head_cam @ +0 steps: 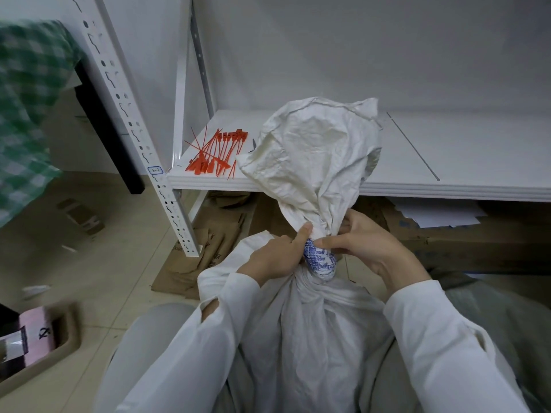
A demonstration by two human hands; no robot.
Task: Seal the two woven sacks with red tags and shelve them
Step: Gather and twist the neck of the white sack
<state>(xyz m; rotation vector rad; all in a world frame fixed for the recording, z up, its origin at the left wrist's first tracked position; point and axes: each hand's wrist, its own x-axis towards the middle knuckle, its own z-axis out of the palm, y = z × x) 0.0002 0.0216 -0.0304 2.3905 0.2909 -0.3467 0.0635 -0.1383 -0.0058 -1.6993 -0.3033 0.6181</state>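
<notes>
A white woven sack (310,332) stands on the floor between the person's knees, near the camera, its mouth gathered into a twisted neck so a tag can encircle it. The left hand (275,254) is clenched around the neck from the left, thumb up, keeping the twist from loosening. The right hand (360,244) pinches the same neck from the right, just above the blue-printed band (320,260). No tag is visible on the neck. The loose sack top (316,150) flares upward, hiding part of the white shelf (447,162). The red tags (216,153) lie heaped at the shelf's left end, within reach, probably staged for sealing.
</notes>
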